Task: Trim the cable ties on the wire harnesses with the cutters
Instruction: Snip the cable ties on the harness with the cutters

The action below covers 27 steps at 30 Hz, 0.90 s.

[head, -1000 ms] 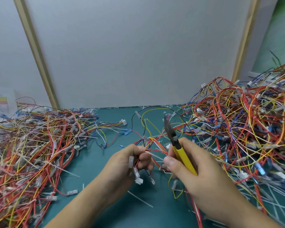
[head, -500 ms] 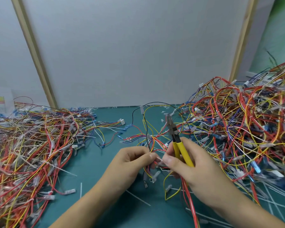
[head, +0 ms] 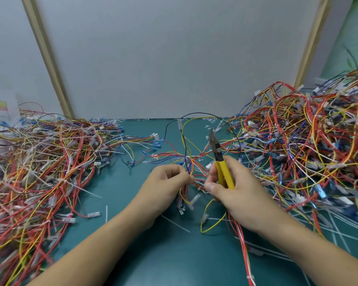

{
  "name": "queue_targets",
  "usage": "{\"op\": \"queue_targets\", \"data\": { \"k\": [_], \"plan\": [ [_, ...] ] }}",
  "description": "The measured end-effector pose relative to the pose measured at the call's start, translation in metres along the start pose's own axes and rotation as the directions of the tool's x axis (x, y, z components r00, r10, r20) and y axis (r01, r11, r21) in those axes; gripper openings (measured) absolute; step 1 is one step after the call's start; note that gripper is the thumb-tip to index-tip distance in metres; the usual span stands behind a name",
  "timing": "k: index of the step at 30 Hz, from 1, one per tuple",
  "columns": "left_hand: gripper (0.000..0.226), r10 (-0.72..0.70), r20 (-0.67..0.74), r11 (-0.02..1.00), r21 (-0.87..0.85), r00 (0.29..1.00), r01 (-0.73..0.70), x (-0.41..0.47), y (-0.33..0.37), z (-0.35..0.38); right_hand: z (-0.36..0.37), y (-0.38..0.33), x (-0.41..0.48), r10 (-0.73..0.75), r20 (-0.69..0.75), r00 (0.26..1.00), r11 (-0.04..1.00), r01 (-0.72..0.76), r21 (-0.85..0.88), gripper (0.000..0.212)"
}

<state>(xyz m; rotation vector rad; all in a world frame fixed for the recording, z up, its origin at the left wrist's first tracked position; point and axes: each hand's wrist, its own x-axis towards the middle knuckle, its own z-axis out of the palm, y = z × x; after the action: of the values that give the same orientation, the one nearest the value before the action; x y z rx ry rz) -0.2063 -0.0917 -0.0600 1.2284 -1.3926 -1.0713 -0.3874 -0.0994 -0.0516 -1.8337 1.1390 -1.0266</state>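
Observation:
My left hand [head: 165,182] pinches a wire harness [head: 189,164] of red, yellow, blue and black wires at its bundled middle, over the green mat. My right hand [head: 234,188] grips the yellow-handled cutters [head: 220,162], whose dark jaws point up and away, closed, just right of the bundle. The right thumb also presses on red wires of the same harness. White connectors [head: 191,202] hang below my hands. I cannot make out a cable tie at the pinched spot.
A large pile of harnesses [head: 39,172] covers the left of the green mat [head: 132,203], and a taller pile [head: 310,145] fills the right. Cut white tie ends [head: 175,223] lie scattered on the mat. A grey partition stands behind.
Both hands rose and drew closer together. My left hand shifted its hold from the connectors to the wire bundle higher up; the connectors now hang below. The cutters stayed in my right hand.

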Motion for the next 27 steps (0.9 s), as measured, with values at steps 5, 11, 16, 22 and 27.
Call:
{"op": "queue_targets", "data": {
  "k": [5,11,16,22,27],
  "plan": [
    [0.019,0.005,0.024,0.999,0.032,1.000,-0.005,0.000,-0.003,-0.003,0.002,0.000,-0.002,0.000,-0.016,1.000,1.000,0.000,-0.029,0.023],
    [0.018,0.009,0.168,1.000,-0.030,0.986,-0.004,-0.009,0.008,-0.013,-0.002,-0.004,-0.004,-0.006,-0.019,1.000,1.000,0.005,-0.024,0.021],
    [0.003,0.008,0.149,0.999,0.046,0.989,-0.015,-0.001,0.020,-0.019,-0.012,-0.014,0.012,-0.012,0.019,1.000,0.997,0.013,-0.075,0.017],
    [0.005,0.050,0.019,0.999,-0.004,0.999,-0.050,0.020,0.024,-0.015,-0.010,-0.017,0.036,-0.002,-0.046,0.999,0.996,-0.002,-0.095,0.015],
    [0.007,0.068,0.052,0.997,-0.031,0.996,-0.067,0.021,0.005,-0.015,-0.007,-0.005,0.035,0.040,-0.056,0.998,0.996,-0.044,-0.079,0.010]
  ]
}}
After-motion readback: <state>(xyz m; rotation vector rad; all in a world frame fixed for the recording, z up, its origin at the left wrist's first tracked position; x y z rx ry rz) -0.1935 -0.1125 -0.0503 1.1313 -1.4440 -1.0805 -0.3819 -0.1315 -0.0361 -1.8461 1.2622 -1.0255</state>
